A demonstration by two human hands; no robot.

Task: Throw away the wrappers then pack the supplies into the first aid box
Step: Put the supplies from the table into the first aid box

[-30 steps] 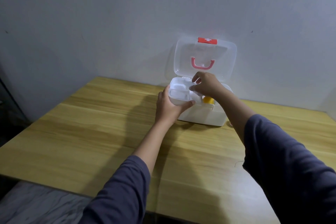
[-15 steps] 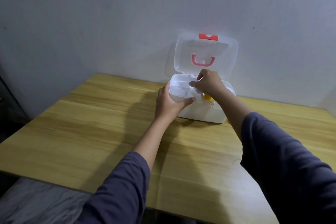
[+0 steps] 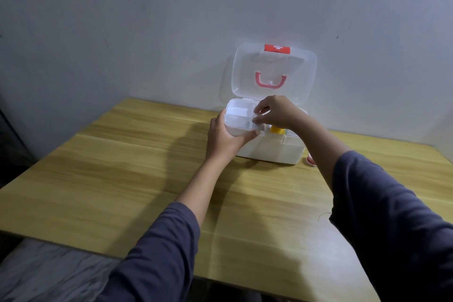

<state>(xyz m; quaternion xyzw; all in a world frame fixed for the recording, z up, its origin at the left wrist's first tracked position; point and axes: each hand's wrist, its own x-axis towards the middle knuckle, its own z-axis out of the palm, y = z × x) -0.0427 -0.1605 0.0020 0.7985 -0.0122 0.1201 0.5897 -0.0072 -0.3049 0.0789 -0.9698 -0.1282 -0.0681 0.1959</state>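
Note:
The white first aid box (image 3: 274, 152) stands at the table's far edge, its clear lid (image 3: 294, 73) upright against the wall with a red handle and red latch. A white inner tray (image 3: 236, 115) sits over the box's left half. My left hand (image 3: 224, 138) grips the tray's front left corner. My right hand (image 3: 278, 111) reaches over the box and pinches the tray's right end; a small greyish bit shows just under its fingers. A yellow item (image 3: 278, 130) lies inside the box, partly hidden by my right wrist.
A small red-and-white object (image 3: 310, 160) lies on the wooden table (image 3: 122, 179) just right of the box, half hidden by my right forearm. The grey wall stands right behind the box. The table's near edge runs across the bottom left.
Both hands have stayed on the tray; my right hand's fingers have shifted slightly along its right end. The red-and-white object by the box has come into view.

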